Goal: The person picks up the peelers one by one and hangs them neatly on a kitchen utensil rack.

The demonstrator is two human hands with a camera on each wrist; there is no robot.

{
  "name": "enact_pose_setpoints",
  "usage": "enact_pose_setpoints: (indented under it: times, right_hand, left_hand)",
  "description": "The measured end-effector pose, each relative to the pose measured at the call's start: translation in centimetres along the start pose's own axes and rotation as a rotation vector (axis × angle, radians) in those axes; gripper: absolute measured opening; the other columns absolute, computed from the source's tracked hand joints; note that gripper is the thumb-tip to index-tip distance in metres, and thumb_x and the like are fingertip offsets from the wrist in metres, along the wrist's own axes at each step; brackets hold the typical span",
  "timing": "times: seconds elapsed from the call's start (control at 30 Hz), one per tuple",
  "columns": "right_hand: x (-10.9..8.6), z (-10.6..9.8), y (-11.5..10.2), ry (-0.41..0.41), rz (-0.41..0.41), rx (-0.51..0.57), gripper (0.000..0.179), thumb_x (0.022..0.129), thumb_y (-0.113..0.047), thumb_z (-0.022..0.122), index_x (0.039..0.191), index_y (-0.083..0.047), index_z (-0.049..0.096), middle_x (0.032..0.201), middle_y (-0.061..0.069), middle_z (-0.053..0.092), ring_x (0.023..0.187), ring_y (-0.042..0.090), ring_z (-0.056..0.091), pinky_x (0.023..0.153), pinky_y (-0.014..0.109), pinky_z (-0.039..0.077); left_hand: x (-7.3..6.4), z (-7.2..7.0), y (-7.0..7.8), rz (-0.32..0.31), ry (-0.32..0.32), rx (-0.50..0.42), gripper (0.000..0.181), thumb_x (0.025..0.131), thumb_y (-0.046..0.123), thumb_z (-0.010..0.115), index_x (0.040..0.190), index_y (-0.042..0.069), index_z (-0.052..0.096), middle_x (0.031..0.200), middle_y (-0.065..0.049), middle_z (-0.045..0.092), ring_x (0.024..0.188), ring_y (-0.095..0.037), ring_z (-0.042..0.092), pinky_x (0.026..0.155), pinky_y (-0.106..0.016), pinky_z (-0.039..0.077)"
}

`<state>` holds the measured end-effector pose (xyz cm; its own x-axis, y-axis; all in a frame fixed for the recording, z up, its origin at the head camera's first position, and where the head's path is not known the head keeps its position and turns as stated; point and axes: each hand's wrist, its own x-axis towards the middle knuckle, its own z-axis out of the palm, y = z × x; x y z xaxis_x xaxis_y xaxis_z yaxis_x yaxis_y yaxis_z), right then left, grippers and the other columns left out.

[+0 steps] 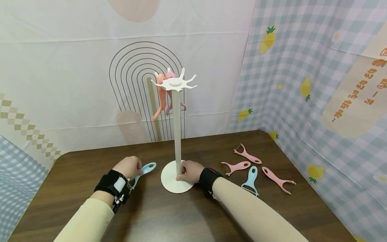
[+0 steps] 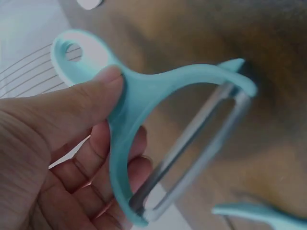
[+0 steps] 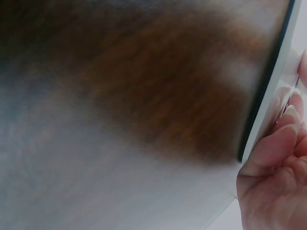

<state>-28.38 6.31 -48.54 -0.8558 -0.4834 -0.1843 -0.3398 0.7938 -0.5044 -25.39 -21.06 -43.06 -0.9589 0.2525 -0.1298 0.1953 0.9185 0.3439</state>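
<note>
In my left hand [image 1: 129, 167], thumb and fingers pinch a light blue Y-shaped peeler [image 2: 139, 100], its metal blade facing away from the palm. The peeler is left of the white stand [image 1: 176, 134], low over the table in the head view. My right hand [image 1: 192, 172] holds the foot of the stand's pole, thumb in front, just over the round base [image 1: 170, 178]. From the stand's top hooks [image 1: 188, 81] hang an orange peeler [image 1: 161, 95] and a pink peeler [image 1: 170, 75], partly hidden behind the orange one and the pole.
Right of the stand lie pink peelers [image 1: 242, 165], [image 1: 249, 156], [image 1: 276, 177] and a blue peeler [image 1: 251, 176], partly behind my right sleeve. Part of another blue peeler [image 2: 261, 212] shows in the left wrist view. Cloth walls [image 1: 211, 101] rise behind the brown table [image 1: 157, 215].
</note>
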Motion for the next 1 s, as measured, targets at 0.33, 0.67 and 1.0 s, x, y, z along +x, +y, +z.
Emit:
enact_pose_setpoints:
  times: [0.33,0.67,1.0]
  right_hand:
    - [0.3,0.2,0.4,0.005,-0.01,-0.008,0.034,0.082,-0.039,0.077,0.083,-0.014,0.053,0.069,-0.002,0.048,0.063,0.013,0.046,0.058,0.026,0.035]
    - [0.6,0.6,0.8,0.021,-0.046,-0.012,0.034,0.082,-0.038,0.077,0.082,-0.014,0.053,0.068,-0.003,0.047,0.061,0.012,0.045,0.057,0.025,0.035]
    - [0.6,0.6,0.7,0.02,-0.048,-0.019,0.035,0.082,-0.039,0.077,0.082,-0.014,0.053,0.068,-0.004,0.047,0.061,0.012,0.045,0.057,0.025,0.034]
  left_hand:
    - [0.0,-3.4,0.8,0.071,0.169,-0.069,0.011,0.092,0.012,0.067,0.086,0.006,0.06,0.072,-0.002,0.058,0.061,-0.015,0.053,0.056,-0.033,0.043]
    - [-0.7,-5.7,4.0,0.22,0.56,-0.158,0.013,0.099,0.016,0.057,0.096,0.004,0.061,0.087,-0.007,0.055,0.076,-0.022,0.054,0.066,-0.038,0.047]
    - [-2.0,-8.8,8.0,0.405,0.899,-0.368,0.015,0.1,0.015,0.054,0.101,0.001,0.06,0.094,-0.008,0.056,0.087,-0.02,0.055,0.076,-0.036,0.046]
